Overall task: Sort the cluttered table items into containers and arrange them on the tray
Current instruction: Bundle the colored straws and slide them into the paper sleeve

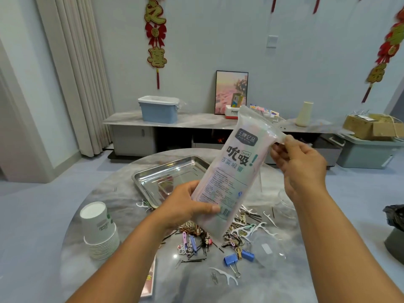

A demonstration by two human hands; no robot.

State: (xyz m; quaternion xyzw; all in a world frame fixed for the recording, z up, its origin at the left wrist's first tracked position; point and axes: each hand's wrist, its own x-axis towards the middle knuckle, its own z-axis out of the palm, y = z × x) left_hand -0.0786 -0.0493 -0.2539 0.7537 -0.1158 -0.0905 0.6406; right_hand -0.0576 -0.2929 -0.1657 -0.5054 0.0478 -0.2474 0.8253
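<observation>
At centre frame, above the bench (105, 215), a tall plastic packet of straws (231, 171) is held tilted, its top leaning toward the upper right. Left hand (185, 206) grips the packet's lower end, thumb across the front. Right hand (299, 165) pinches the upper edge (a clear flap). Metal tray (153, 178) lies behind, left of centre. Stack of paper cups (99, 230) at lower left. Hairpins, floss picks (225, 274) and blue binder clips (231, 260) lie scattered below the packet.

The head camera (the sole view) looks forward and down, close over the round table (91, 215).
</observation>
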